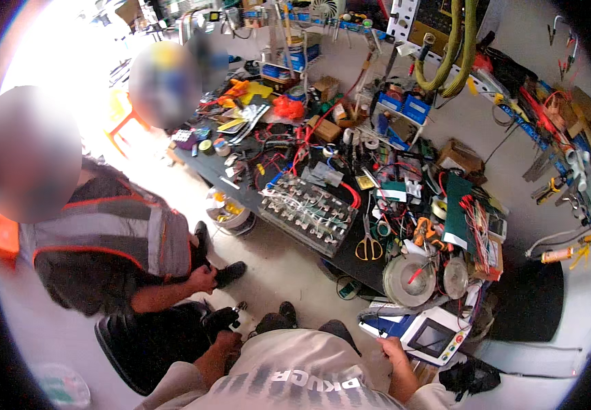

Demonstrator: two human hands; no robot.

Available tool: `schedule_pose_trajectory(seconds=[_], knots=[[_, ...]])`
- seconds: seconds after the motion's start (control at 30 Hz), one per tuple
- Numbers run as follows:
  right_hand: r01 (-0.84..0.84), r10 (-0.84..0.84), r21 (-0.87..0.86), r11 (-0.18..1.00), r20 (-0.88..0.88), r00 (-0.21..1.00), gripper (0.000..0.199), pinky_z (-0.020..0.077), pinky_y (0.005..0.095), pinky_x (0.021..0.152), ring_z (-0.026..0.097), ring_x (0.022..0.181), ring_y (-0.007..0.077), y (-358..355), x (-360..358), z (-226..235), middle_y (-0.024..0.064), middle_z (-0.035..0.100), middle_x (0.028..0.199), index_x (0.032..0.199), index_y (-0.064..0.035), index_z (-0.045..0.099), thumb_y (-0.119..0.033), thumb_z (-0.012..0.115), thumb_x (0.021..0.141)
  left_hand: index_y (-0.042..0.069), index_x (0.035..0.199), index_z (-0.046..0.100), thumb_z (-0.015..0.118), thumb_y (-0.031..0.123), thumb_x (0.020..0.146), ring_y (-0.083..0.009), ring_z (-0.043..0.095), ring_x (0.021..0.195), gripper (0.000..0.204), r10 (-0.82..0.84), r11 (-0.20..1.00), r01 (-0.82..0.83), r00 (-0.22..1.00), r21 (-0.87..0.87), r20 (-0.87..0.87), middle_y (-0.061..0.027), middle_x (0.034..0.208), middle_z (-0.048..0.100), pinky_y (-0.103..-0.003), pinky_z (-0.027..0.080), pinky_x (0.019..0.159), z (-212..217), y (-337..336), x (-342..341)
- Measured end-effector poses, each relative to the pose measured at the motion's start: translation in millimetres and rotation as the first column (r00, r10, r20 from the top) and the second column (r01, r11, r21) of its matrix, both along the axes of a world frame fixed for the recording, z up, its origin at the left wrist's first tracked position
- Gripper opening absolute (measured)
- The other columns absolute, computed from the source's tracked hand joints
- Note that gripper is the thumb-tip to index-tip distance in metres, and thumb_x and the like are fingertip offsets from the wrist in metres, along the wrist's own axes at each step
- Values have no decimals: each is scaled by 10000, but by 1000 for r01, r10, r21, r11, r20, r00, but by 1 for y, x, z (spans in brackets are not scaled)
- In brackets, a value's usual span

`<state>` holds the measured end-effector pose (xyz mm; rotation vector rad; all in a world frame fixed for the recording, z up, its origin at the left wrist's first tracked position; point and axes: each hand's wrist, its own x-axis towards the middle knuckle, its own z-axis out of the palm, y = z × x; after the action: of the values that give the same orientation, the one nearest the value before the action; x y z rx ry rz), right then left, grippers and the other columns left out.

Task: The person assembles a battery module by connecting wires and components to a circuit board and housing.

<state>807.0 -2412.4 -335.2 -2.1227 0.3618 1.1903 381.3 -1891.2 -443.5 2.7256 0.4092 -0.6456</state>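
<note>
My left hand (227, 343) is low beside a black chair (148, 345), next to a dark object whose kind I cannot make out; its fingers are too small and dim to read. On the right, my right hand (392, 348) has curled fingers at the near corner of a white and blue machine (435, 335) with a dark screen and coloured buttons. Whatever those fingers grip is too small to name. Beyond my knees, on the dark workbench (268, 217), stands a block of several metal terminals with white wires (309, 208). Orange-handled scissors (368, 246) lie to its right.
A co-worker in a grey vest (125, 239) is close on my left, hands together. A white bucket (230, 213) stands under the bench edge. Wire spools (409, 280), a cardboard box (461, 158) and red cables (476, 219) crowd the bench's right side. Tools hang on the right wall.
</note>
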Motion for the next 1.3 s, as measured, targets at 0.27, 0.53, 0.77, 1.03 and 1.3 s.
schedule_pose_trajectory(seconds=[0.27,0.53,0.77,1.03,1.3], knots=[[200,-194,-71,977,83,977,314,411,379,425,554,471,200,-14,-23,52,78,610,619,789,-17,665,-281,775,918,128,974,735,758,340,836,-285,737,805,254,482,630,-602,799,-491,-360,-102,905,757,-441,599,662,-31,48,3],[339,-522,409,847,524,673,196,348,285,395,441,436,103,52,87,192,-9,501,607,919,-83,612,-220,745,966,76,1022,677,683,292,973,-254,670,677,222,812,-190,-800,198,-570,-549,-70,785,654,-420,517,543,78,53,191],[7,-212,507,862,348,913,258,492,263,516,590,583,109,211,157,222,33,621,715,1076,-51,614,-273,729,1014,26,1270,647,678,452,1013,-217,675,960,499,944,-229,-555,75,-800,-322,-101,1133,705,-388,547,766,173,115,339],[-229,122,407,884,272,955,456,582,293,637,698,725,158,324,184,201,115,716,859,1270,30,589,-302,746,1000,52,1008,741,643,576,989,-204,638,926,534,974,-147,-614,45,-775,-221,-51,960,706,-446,519,797,188,203,427],[-203,108,305,931,301,947,374,569,297,680,682,744,148,381,193,217,84,715,884,1239,18,621,-256,737,1013,64,906,755,752,452,941,-221,671,849,390,860,-259,-680,161,-686,-484,-81,925,733,-429,506,730,188,254,491]])
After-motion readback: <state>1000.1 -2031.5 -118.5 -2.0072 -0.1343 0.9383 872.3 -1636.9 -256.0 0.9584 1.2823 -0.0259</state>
